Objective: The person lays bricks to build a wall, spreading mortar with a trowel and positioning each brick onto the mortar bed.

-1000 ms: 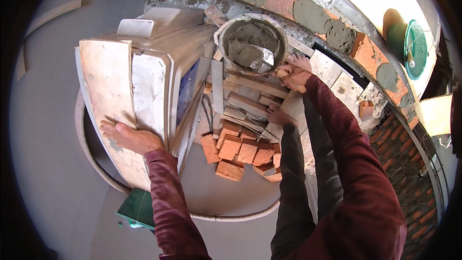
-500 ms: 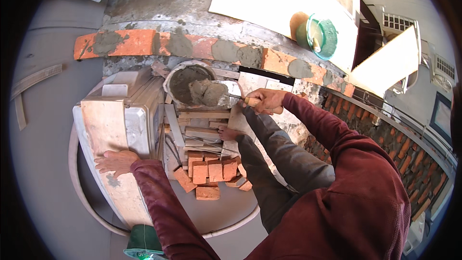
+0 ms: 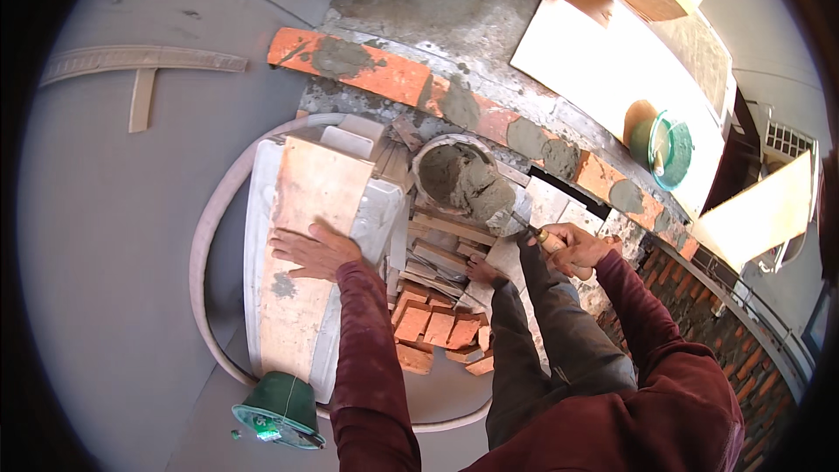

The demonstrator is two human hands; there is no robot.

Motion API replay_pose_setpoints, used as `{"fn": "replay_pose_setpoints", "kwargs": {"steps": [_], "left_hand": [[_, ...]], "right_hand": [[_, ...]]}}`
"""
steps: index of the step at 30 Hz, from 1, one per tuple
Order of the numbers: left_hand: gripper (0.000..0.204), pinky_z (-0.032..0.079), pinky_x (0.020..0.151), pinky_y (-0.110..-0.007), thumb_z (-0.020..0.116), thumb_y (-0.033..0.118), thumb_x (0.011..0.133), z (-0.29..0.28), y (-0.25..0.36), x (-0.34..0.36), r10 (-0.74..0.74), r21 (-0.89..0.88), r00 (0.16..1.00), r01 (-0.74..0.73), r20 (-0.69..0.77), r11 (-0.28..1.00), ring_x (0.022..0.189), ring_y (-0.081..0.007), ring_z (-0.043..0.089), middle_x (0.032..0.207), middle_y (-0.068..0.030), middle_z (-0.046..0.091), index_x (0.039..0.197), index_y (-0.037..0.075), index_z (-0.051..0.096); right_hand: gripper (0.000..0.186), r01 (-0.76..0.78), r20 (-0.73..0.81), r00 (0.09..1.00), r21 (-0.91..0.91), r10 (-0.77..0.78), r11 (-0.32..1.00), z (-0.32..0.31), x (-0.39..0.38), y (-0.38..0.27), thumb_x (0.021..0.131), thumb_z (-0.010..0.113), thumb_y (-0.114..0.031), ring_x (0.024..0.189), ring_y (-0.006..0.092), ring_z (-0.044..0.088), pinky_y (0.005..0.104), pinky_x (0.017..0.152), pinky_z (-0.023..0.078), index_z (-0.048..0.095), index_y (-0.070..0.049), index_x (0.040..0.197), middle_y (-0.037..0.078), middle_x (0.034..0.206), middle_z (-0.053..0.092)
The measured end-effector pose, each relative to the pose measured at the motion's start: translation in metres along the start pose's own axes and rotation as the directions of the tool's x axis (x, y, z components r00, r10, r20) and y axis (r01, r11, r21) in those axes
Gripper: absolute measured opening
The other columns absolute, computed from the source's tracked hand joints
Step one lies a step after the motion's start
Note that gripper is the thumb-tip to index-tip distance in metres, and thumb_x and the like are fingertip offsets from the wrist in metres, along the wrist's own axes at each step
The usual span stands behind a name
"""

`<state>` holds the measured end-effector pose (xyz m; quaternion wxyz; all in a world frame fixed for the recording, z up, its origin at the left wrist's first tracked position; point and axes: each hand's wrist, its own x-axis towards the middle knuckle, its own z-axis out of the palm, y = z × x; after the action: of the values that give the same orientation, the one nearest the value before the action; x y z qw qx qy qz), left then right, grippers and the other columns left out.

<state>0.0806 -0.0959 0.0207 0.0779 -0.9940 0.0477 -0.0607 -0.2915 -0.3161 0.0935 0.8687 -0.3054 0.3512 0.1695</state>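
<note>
My right hand (image 3: 578,249) is closed round the wooden handle of a trowel (image 3: 523,206). A heap of wet grey mortar (image 3: 485,192) covers most of its blade, which sits at the right rim of a round bucket (image 3: 418,173). More mortar lies inside that bucket. My left hand (image 3: 316,251) rests on a pale wooden board (image 3: 301,323), its fingers spread and nothing held. The board lies across a large white plastic tub (image 3: 384,201). Beyond the bucket runs a course of orange bricks (image 3: 398,74) with mortar patches on top.
Loose bricks (image 3: 424,325) and wood strips (image 3: 450,229) lie between the tub and my legs. A green bucket (image 3: 278,402) is at the tub's near end. Another green bucket (image 3: 671,150) stands on a white panel (image 3: 603,79). A pale hose (image 3: 203,253) curves round the tub.
The view has swung left, so the scene sits farther right in it. The loaded trowel stays at the bucket's rim, and my left hand remains on the board.
</note>
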Motion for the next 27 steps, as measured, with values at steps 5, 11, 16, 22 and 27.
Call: {"fn": "replay_pose_setpoints", "kwargs": {"steps": [5,11,16,22,27], "left_hand": [[0.071,0.008,0.11,-0.064,0.024,0.05,0.095,-0.021,0.001,0.002,-0.022,-0.114,0.998,0.028,0.053,0.993,0.145,-0.0335,0.009,0.157,-0.0164,0.012,0.152,0.008,0.013],[0.071,0.006,0.111,-0.063,0.03,0.048,0.094,-0.028,0.002,0.006,-0.048,-0.144,0.993,0.062,0.105,0.988,0.145,-0.0347,0.009,0.157,-0.0175,0.013,0.151,0.008,0.016],[0.074,0.005,0.11,-0.063,0.032,0.053,0.093,-0.019,-0.004,0.009,-0.024,-0.251,0.998,0.036,0.049,0.967,0.144,-0.0392,0.009,0.156,-0.0195,0.014,0.15,0.007,0.02],[0.075,0.004,0.11,-0.063,0.035,0.054,0.092,-0.018,-0.001,0.013,-0.02,-0.3,0.998,0.039,0.066,0.953,0.144,-0.0412,0.01,0.155,-0.0213,0.015,0.149,0.007,0.023],[0.079,0.002,0.111,-0.064,0.046,0.049,0.088,-0.018,-0.009,0.008,-0.025,-0.26,0.995,0.051,0.102,0.964,0.144,-0.0416,0.009,0.155,-0.0234,0.015,0.149,0.006,0.022]], "right_hand": [[0.041,0.062,-0.051,0.996,-0.249,-0.077,0.967,0.03,0.06,-0.07,0.076,0.06,0.007,0.044,0.0076,0.051,0.0219,0.042,0.043,0.055,-0.001,0.115,0.002,0.073,0.057],[0.041,0.181,-0.078,0.967,-0.45,-0.241,0.875,0.079,0.178,-0.179,0.082,0.061,0.004,0.045,0.0073,0.05,0.0235,0.04,0.044,0.051,-0.001,0.121,0.0,0.069,0.052],[0.031,0.199,-0.171,0.856,-0.762,-0.489,0.616,0.11,0.327,-0.23,0.078,0.061,-0.006,0.062,0.0255,0.061,0.0362,0.059,0.052,0.051,0.0,0.107,0.012,0.075,0.06],[0.039,-0.09,-0.149,0.718,-0.988,-0.68,0.122,0.13,0.412,-0.252,0.079,0.059,-0.015,0.093,0.0449,0.061,0.0483,0.084,0.049,0.05,0.007,0.109,0.031,0.094,0.063],[0.027,0.101,-0.2,0.865,-0.829,-0.46,0.55,0.088,0.366,-0.256,0.089,0.057,-0.023,0.058,0.0253,0.059,0.0363,0.055,0.049,0.052,0.001,0.101,0.013,0.071,0.059]]}}
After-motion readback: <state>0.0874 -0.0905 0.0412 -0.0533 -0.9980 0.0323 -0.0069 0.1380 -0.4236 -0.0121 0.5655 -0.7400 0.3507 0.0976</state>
